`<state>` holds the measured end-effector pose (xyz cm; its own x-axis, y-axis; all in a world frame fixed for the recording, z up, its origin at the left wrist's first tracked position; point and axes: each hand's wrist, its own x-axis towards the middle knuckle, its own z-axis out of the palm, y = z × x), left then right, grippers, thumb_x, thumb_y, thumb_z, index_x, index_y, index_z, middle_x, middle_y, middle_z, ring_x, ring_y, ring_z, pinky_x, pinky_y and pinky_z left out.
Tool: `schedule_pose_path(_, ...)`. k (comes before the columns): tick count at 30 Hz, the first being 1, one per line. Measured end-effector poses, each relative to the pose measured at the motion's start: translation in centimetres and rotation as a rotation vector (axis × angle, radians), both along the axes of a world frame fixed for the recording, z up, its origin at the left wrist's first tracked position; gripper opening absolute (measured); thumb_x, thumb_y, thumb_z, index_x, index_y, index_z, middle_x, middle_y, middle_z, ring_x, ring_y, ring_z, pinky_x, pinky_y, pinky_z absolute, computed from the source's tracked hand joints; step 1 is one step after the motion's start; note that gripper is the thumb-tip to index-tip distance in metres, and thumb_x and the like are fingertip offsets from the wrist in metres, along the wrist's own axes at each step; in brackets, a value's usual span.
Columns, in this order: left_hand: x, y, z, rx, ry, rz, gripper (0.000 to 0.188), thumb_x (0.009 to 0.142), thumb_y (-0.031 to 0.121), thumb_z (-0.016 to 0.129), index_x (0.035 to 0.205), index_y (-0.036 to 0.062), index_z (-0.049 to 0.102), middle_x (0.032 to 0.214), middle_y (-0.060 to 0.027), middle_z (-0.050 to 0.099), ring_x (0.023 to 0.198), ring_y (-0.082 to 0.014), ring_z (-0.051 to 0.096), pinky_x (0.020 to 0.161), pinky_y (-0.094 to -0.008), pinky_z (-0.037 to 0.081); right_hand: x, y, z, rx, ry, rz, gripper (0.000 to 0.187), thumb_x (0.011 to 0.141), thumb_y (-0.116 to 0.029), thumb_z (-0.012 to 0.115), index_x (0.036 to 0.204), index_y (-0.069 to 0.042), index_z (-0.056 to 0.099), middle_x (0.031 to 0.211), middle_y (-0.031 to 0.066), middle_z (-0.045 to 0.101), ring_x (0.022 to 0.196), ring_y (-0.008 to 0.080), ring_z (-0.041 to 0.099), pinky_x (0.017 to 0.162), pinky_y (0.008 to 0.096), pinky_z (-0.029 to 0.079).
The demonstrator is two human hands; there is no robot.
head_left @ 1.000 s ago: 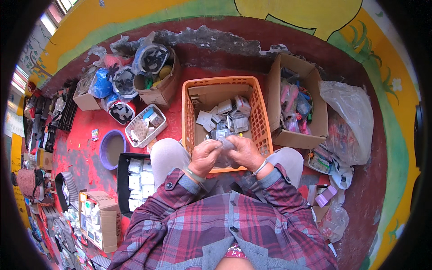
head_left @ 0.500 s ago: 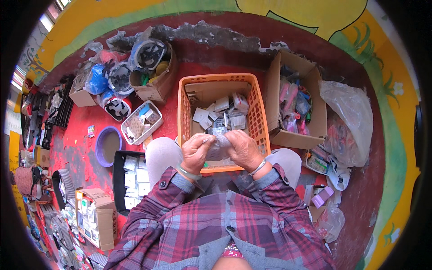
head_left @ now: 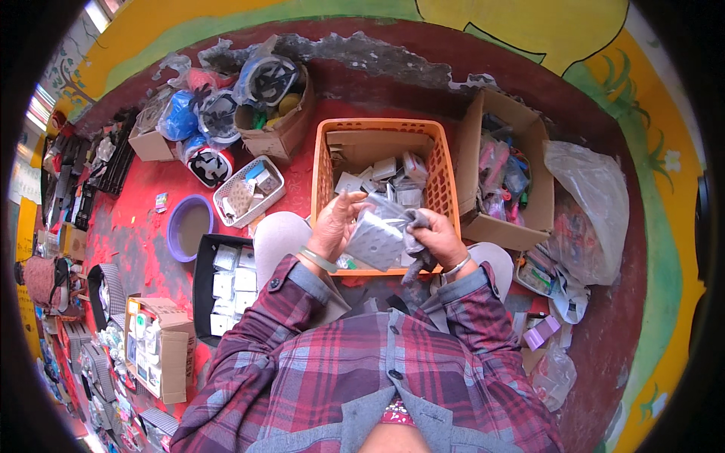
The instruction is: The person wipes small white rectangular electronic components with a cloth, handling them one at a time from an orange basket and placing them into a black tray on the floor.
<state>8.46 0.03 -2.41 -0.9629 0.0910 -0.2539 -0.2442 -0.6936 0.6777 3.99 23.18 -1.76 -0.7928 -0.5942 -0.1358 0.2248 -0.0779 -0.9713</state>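
Note:
A clear plastic packet with a flat, pale square inside (head_left: 375, 238) is held up over the near side of the orange plastic basket (head_left: 455, 185). My left hand (head_left: 332, 225) grips the packet's left edge, its fingers bent and partly hidden by the plastic. On the other side, my right hand (head_left: 443, 240) is closed around a crumpled dark grey cloth (head_left: 418, 253), which touches the packet's right edge. Small white boxes (head_left: 384, 168) and other packets lie in the basket beyond my hands, on a piece of cardboard lining.
Left of the basket are a white plastic basket (head_left: 272, 198), a purple basin (head_left: 172, 226) and a black tray (head_left: 204, 302) of white packs. A cardboard box (head_left: 521, 235) of bagged items stands right, beside a large clear bag (head_left: 604, 192). Bagged helmets (head_left: 219, 117) sit far left.
The packet has come up into clearer view between my hands, which have moved apart. The grey cloth now shows in my right hand. The whole view has shifted slightly.

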Motion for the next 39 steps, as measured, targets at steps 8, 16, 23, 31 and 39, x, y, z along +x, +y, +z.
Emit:
schedule_pose_path(8, 0.8, 0.5, 1.7, -0.428, 0.170, -0.263, 0.052, 0.083, 0.014, 0.070, 0.128, -0.0004, 0.047, 0.114, -0.0054, 0.058, 0.104, -0.0133, 0.055, 0.092, -0.0279, 0.043, 0.3, 0.8, 1.4, -0.155, -0.216, -0.008, 0.013, 0.088, -0.008, 0.060, 0.100, -0.003, 0.058, 0.078, -0.0021, 0.059, 0.065, 0.0060, 0.054, 0.058, 0.0211, 0.045)
schedule_pose_path(16, 0.9, 0.0, 1.3, -0.400, 0.135, -0.339, 0.035, 0.084, 0.013, 0.069, 0.115, 0.0001, 0.059, 0.103, -0.0020, 0.064, 0.092, -0.0096, 0.060, 0.084, -0.0255, 0.048, 0.2, 0.8, 1.3, -0.059, -0.126, 0.039, 0.009, 0.087, -0.008, 0.060, 0.095, -0.003, 0.060, 0.077, -0.0036, 0.058, 0.066, 0.0050, 0.053, 0.058, 0.0207, 0.044)
schedule_pose_path(23, 0.9, -0.1, 2.2, -0.386, 0.105, -0.331, 0.033, 0.084, 0.012, 0.070, 0.112, -0.0014, 0.060, 0.100, -0.0030, 0.065, 0.087, -0.0092, 0.061, 0.080, -0.0238, 0.050, -0.4, 0.8, 1.1, 0.020, -0.080, 0.050, 0.006, 0.086, -0.007, 0.060, 0.090, -0.003, 0.059, 0.076, -0.0034, 0.057, 0.066, 0.0053, 0.052, 0.059, 0.0207, 0.043)
schedule_pose_path(31, 0.7, -0.6, 1.4, -0.445, 0.082, -0.303, 0.031, 0.082, 0.014, 0.072, 0.107, -0.0016, 0.063, 0.094, -0.0028, 0.066, 0.082, -0.0092, 0.061, 0.075, -0.0241, 0.050, -0.5, 1.1, -0.3, 0.029, -0.098, 0.075, 0.014, 0.085, -0.009, 0.060, 0.097, -0.002, 0.060, 0.079, -0.0025, 0.059, 0.067, 0.0052, 0.053, 0.060, 0.0199, 0.043)
schedule_pose_path(39, 0.9, -3.3, 0.5, -0.727, 0.102, -0.153, 0.036, 0.077, 0.022, 0.074, 0.103, -0.0010, 0.065, 0.089, -0.0082, 0.069, 0.080, -0.0148, 0.065, 0.075, -0.0267, 0.050, -2.3, 4.4, 0.3, -0.116, -0.058, -0.316, 0.022, 0.091, -0.016, 0.060, 0.108, -0.003, 0.059, 0.086, 0.0009, 0.062, 0.071, 0.0102, 0.059, 0.064, 0.0238, 0.050)
